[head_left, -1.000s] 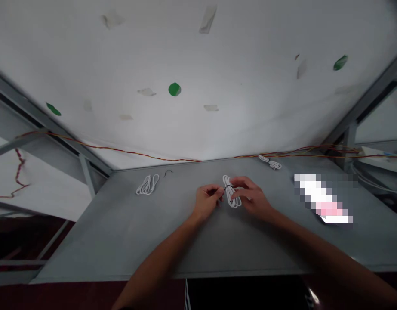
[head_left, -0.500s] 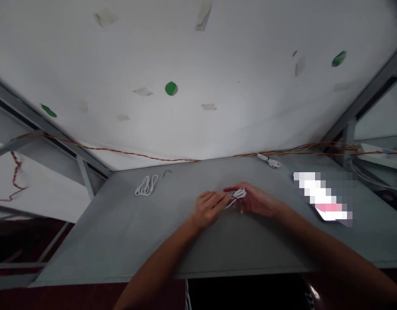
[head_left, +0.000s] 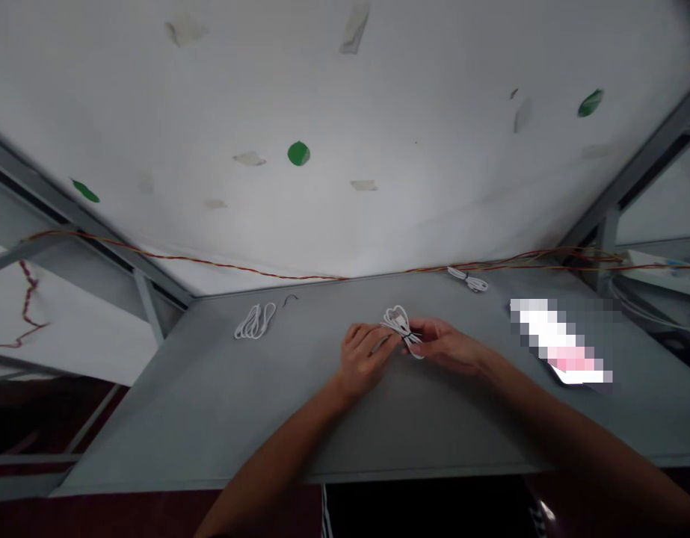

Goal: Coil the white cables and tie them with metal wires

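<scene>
Between left hand (head_left: 363,360) and right hand (head_left: 446,347), both gripping it, the cable bundle (head_left: 401,323) slants lengthwise far-left.

I have free room on the grey desk (head_left: 210,418) left of the left hand (head_left: 364,359), as far as the loose white looped cable (head_left: 255,321) near the far-left corner. A narrower gap lies between the right hand (head_left: 448,347) and the blurred white-and-pink slab (head_left: 563,344); the white panel (head_left: 322,232) blocks my path at the far edge.
</scene>
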Action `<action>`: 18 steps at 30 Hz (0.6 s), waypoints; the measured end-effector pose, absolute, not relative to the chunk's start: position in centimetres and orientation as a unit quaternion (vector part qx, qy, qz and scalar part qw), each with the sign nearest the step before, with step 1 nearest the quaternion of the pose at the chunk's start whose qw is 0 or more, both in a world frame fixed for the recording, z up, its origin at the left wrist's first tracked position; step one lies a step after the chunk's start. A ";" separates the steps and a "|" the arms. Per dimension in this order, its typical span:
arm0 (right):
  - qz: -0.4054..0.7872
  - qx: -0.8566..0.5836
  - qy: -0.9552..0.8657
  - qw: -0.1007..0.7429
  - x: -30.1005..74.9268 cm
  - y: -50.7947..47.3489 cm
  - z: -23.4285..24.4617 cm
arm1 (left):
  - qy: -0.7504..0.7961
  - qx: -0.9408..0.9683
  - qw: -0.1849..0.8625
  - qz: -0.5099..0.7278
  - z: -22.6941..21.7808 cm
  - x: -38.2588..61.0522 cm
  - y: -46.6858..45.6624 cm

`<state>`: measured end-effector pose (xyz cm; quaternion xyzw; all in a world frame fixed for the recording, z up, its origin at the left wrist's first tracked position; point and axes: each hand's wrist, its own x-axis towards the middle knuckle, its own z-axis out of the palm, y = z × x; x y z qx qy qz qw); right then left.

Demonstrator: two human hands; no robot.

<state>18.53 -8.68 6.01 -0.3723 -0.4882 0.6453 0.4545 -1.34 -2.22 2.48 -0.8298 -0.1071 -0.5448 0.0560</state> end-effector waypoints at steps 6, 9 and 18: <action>0.602 -0.393 -0.489 0.495 18.1 -8.6 5.3 | -0.172 -0.837 -0.068 -0.514 2.0 -0.9 -2.5; 0.526 -0.421 -0.532 0.513 17.8 -8.4 5.3 | -0.254 -0.790 -0.293 -0.474 2.2 -0.4 -2.6; 0.374 -0.448 -0.661 0.472 17.6 -8.8 5.9 | -0.265 -0.503 -0.792 -0.220 3.1 -0.7 -1.4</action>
